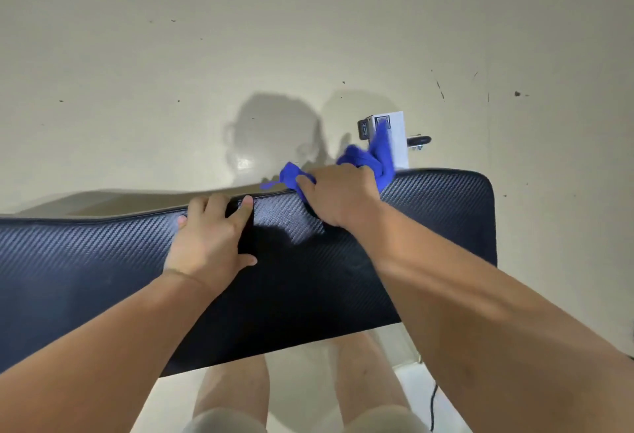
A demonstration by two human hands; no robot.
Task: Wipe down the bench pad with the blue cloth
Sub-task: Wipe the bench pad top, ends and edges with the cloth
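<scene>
While bracing at mid-pad, spread flat and reaching the far edge: left grip (209, 237), on bench pad (446, 213) lying long-axis left to right. Just rightward, right grip (339, 192) curled around blue cloth (374, 154), pressing it onto that same far edge. Likely next: sweeping rightward along the axis toward the end nearer right grip.

My left hand (209, 240) lies flat, fingers spread, at the far edge of the bench pad (446, 213); my right hand (339, 195) beside it grips the blue cloth (372, 158).
</scene>
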